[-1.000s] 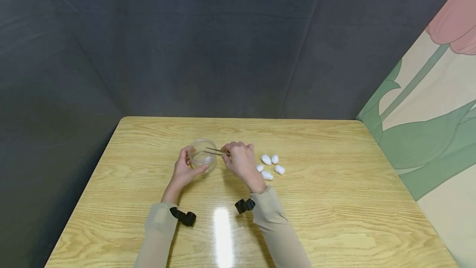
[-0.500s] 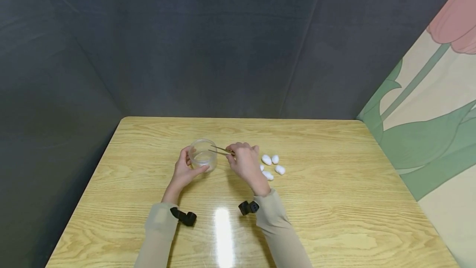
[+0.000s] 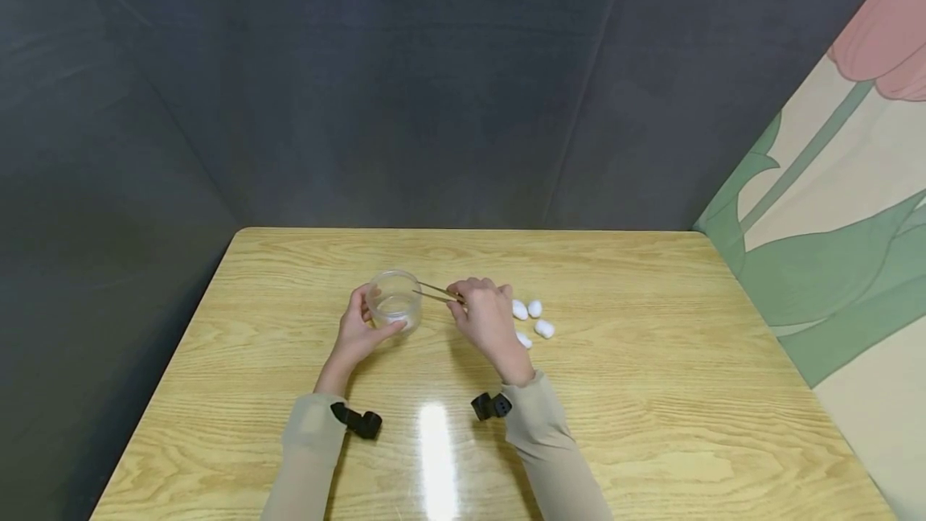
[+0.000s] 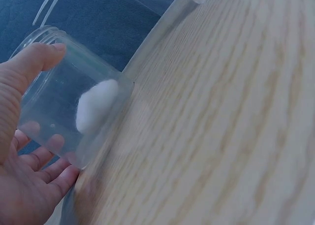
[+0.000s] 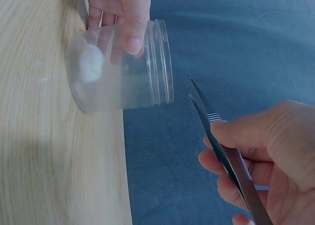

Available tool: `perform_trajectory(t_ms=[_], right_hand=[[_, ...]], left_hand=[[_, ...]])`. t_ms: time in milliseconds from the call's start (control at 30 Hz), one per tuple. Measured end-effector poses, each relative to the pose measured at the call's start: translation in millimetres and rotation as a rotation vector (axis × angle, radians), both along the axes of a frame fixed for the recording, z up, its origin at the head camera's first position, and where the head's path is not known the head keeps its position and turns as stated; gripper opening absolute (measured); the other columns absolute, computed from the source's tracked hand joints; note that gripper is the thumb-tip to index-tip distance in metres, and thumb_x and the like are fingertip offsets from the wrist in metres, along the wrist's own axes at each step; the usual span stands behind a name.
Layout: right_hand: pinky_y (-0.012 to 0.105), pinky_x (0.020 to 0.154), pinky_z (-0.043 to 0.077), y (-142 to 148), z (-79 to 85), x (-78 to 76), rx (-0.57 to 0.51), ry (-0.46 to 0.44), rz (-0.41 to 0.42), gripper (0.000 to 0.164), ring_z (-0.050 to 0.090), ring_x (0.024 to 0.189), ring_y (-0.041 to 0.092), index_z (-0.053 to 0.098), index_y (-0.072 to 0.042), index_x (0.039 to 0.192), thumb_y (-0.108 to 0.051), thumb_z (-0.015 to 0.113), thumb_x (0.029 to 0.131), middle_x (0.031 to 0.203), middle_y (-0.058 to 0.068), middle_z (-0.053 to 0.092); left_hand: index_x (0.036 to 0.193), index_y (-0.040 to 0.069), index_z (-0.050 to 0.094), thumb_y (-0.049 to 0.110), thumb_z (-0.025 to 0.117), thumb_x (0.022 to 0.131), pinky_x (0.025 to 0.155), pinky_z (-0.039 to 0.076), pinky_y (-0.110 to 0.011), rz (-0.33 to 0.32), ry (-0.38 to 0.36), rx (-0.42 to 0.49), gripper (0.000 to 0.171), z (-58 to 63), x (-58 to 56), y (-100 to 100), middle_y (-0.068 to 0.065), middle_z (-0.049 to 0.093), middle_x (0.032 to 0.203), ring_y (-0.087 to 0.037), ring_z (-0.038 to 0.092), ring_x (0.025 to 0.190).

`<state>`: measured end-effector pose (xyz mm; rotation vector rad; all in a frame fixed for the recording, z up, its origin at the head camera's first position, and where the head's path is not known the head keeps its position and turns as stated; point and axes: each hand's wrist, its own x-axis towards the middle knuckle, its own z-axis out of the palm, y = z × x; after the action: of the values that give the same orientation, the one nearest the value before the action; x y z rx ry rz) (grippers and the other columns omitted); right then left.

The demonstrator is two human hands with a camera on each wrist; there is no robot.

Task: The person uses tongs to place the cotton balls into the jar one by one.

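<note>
Near the middle of the table stands a clear, open-topped plastic jar (image 3: 394,284). My left hand (image 3: 356,336) holds it, thumb on the near side and fingers round the other. One white cotton ball (image 5: 91,63) lies at the jar's bottom; it shows through the wall in both wrist views. My right hand (image 3: 490,326) pinches metal tweezers (image 5: 238,171) between thumb and fingers. Their tips are apart with nothing between them, above and just right of the jar's rim. Several more cotton balls (image 3: 544,329) lie to the right, partly hidden behind the right hand.
The light wooden table (image 3: 651,392) has a dark cloth (image 3: 434,103) hanging behind it and on the left. A curtain with a flower pattern (image 3: 832,264) hangs at the right. A bright light reflection (image 3: 436,457) falls on the front of the tabletop.
My right hand has drawn the tweezers to the right, from over the jar's mouth to beside its rim, covering more of the loose cotton balls. The left hand and jar have stayed put.
</note>
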<state>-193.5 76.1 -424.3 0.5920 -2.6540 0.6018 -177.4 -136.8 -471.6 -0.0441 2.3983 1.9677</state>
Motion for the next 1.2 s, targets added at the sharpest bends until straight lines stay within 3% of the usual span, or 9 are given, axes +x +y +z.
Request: perform_trajectory(t_ms=[333,567,667,967,1200], right_hand=[[0.041,0.069,0.035,7.6,0.1,2.6,-0.006,0.008,-0.012,0.014,0.059,0.076,0.021,0.072,-0.011,0.094,-0.016,0.073,0.081,0.088,0.002,0.070],[0.041,0.067,0.036,14.6,0.6,3.8,0.000,0.026,-0.029,0.014,0.060,0.075,0.022,0.073,-0.010,0.093,-0.015,0.074,0.080,0.088,0.002,0.070],[0.042,0.068,0.036,17.5,1.4,4.2,-0.004,0.030,-0.033,0.014,0.060,0.075,0.022,0.073,-0.010,0.093,-0.014,0.074,0.080,0.089,0.003,0.070],[0.044,0.070,0.037,26.8,0.1,5.8,-0.026,0.010,-0.054,0.015,0.059,0.076,0.022,0.073,-0.010,0.093,-0.014,0.075,0.079,0.089,0.003,0.070],[0.043,0.069,0.035,32.1,-4.7,6.4,-0.046,0.049,-0.048,0.015,0.058,0.073,0.022,0.072,-0.009,0.090,-0.010,0.077,0.076,0.087,0.005,0.070]], left_hand=[[0.141,-0.002,0.026,0.002,0.074,0.077,0.098,0.033,-0.052,0.001,-0.001,-0.006,0.080,-0.8,-1.9,-1.8,-0.025,0.033,0.141,-0.041,0.038,0.121],[0.142,0.007,0.029,0.008,0.079,0.074,0.098,0.034,-0.050,0.014,-0.008,0.002,0.084,-28.7,-13.9,-7.6,-0.018,0.035,0.141,-0.035,0.040,0.120],[0.141,0.009,0.030,0.011,0.080,0.074,0.098,0.035,-0.049,0.018,0.005,-0.011,0.083,-34.6,-16.2,-8.5,-0.015,0.037,0.141,-0.034,0.041,0.120],[0.141,0.008,0.030,0.012,0.080,0.074,0.098,0.035,-0.050,0.013,0.021,-0.018,0.084,-35.5,-16.9,-8.7,-0.016,0.036,0.141,-0.035,0.041,0.120],[0.141,0.009,0.030,0.012,0.080,0.074,0.097,0.037,-0.049,0.026,0.014,-0.031,0.083,-36.2,-16.7,-8.7,-0.014,0.039,0.140,-0.033,0.043,0.117]])
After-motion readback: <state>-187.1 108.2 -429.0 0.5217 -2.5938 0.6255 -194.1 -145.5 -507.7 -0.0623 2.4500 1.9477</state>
